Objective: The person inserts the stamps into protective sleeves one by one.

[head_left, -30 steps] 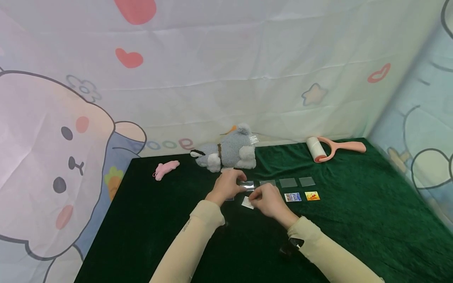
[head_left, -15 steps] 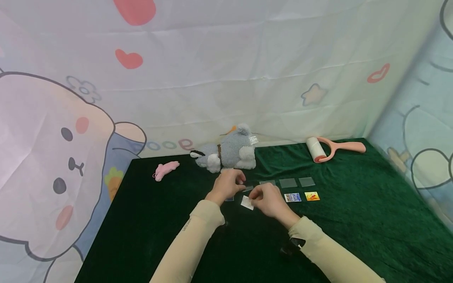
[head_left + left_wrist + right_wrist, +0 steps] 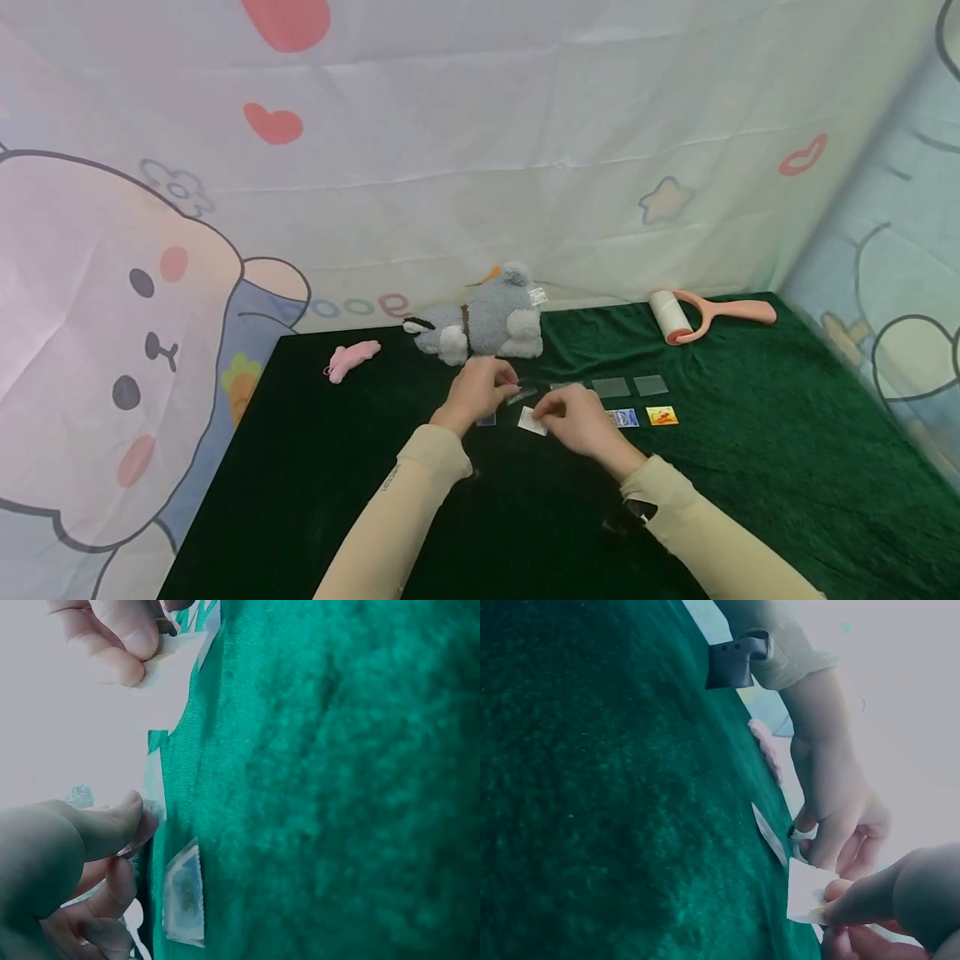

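Note:
My left hand point(image 3: 475, 387) pinches a small clear plastic sleeve point(image 3: 521, 396) between thumb and fingers, tilted nearly edge-on in the head view. Close to its right, the thumb and fingertips of my right hand point(image 3: 577, 421) pinch a small square white card point(image 3: 531, 421), whose pale face also shows in the right wrist view. The card is just below and right of the sleeve, the two apart. Partly behind my left wrist lies a small bluish card point(image 3: 487, 420), which the left wrist view shows as a picture card point(image 3: 184, 896) on the green cloth.
More clear sleeves point(image 3: 611, 387) lie in a row to the right, with a blue picture card point(image 3: 624, 417) and a yellow one point(image 3: 662, 415) before them. Behind are a grey plush toy point(image 3: 487, 321), a pink plush point(image 3: 352, 360) and a lint roller point(image 3: 670, 317).
The sleeve in my left hand has turned from showing its shiny face to a thin slanted strip. My right hand has shifted slightly right and away from me, carrying the white card.

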A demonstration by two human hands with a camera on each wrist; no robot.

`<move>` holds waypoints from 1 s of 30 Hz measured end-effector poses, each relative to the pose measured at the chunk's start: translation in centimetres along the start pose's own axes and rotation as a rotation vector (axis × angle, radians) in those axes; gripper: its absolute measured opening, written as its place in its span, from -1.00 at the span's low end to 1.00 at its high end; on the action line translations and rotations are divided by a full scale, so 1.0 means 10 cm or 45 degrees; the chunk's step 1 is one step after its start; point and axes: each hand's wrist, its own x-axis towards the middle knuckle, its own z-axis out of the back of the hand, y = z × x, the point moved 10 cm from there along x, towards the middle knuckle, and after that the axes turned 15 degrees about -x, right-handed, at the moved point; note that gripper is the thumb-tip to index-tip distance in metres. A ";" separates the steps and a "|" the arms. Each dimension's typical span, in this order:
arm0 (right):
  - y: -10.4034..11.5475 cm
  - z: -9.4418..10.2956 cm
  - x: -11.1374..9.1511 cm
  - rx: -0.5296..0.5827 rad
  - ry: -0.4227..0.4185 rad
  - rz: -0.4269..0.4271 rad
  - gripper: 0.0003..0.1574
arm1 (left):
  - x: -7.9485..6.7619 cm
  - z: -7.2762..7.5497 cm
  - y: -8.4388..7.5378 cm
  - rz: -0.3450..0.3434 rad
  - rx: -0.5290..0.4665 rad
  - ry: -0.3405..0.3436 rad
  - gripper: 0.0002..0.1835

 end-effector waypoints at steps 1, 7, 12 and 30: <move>0.00 0.01 0.00 0.004 0.003 -0.001 -0.81 | 0.00 0.01 -0.01 -0.001 -0.005 0.002 -0.93; -0.03 0.07 0.01 0.039 -0.004 -0.006 -0.82 | -0.01 0.05 -0.02 0.011 -0.053 0.013 -0.91; -0.07 0.13 0.01 0.062 -0.032 -0.029 -0.84 | -0.03 0.07 -0.04 -0.004 -0.057 0.004 -0.91; -0.16 0.33 0.02 0.111 -0.093 -0.042 -0.81 | -0.09 0.12 -0.02 -0.026 -0.187 0.031 -0.93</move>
